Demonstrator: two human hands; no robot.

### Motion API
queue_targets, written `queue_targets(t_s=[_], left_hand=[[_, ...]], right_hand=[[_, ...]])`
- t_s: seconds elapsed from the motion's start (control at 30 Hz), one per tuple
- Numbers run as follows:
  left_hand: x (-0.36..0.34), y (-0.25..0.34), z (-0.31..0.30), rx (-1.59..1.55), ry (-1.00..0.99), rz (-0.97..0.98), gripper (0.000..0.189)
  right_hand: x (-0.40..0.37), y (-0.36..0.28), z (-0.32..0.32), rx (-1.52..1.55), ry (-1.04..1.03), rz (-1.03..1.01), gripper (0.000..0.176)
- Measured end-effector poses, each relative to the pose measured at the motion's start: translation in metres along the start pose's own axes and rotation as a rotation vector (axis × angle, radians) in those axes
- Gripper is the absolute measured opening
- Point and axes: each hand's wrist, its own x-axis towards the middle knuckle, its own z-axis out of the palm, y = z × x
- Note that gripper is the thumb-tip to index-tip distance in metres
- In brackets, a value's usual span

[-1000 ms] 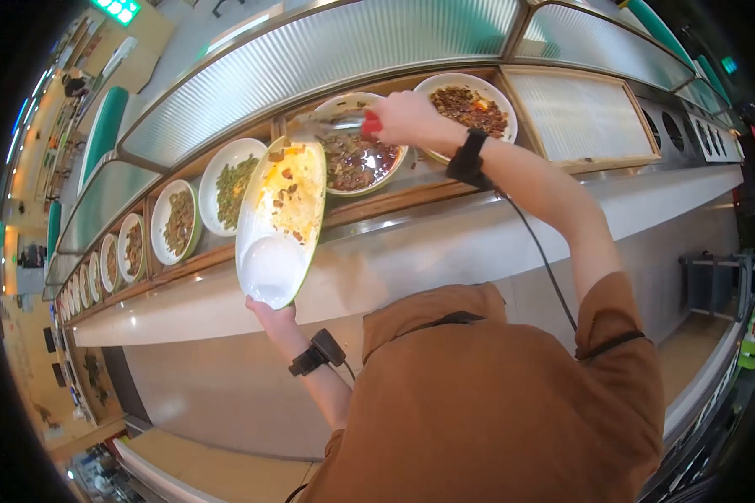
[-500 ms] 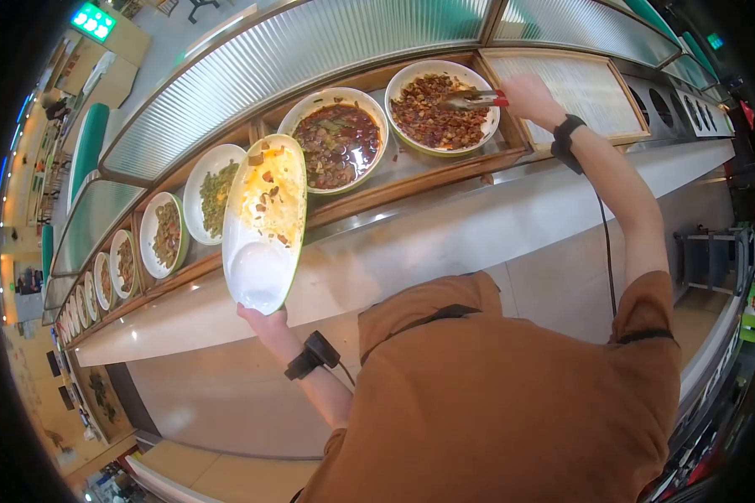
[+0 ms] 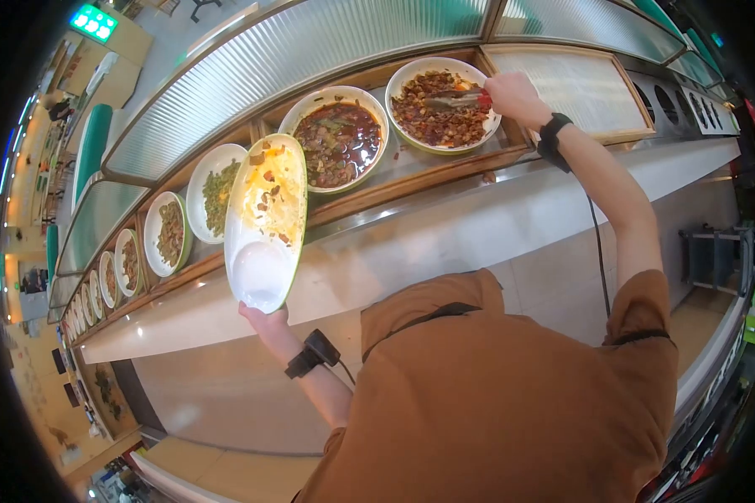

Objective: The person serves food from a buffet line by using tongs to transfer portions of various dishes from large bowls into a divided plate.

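Note:
My left hand (image 3: 264,320) grips the lower edge of a white, green-rimmed bowl (image 3: 256,272), tilted so its inside shows orange oil and scattered food bits. My right hand (image 3: 516,96) is closed round the red-handled tongs (image 3: 453,101), whose metal ends reach over the browned food in a round white bowl (image 3: 438,126). Just left of that stands a bowl of dark red, saucy food (image 3: 340,138), partly behind the tilted bowl.
A bowl of green food (image 3: 218,197) and several more bowls line the wooden-framed counter (image 3: 411,186) to the left. Ribbed glass (image 3: 302,75) rises behind them. A framed panel (image 3: 566,88) lies at the right. A black cable hangs from my right wrist.
My right hand and the tongs have moved slightly left over the browned food. The tilted bowl in my left hand has hardly moved.

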Motion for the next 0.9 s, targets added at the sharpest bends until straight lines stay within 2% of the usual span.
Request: queue_targets(t_s=[0.6, 0.7, 0.9], left_hand=[[0.003, -0.002, -0.001, 0.012, -0.005, 0.004, 0.045], [0.001, -0.003, 0.002, 0.020, -0.037, 0.017, 0.045], [-0.003, -0.004, 0.002, 0.018, -0.023, 0.035, 0.046]], right_hand=[[0.027, -0.025, 0.004, -0.030, 0.004, 0.022, 0.009], [0.022, -0.026, 0.003, -0.004, 0.040, -0.026, 0.009], [0.019, -0.019, 0.005, 0.170, -0.070, 0.071, 0.017]])
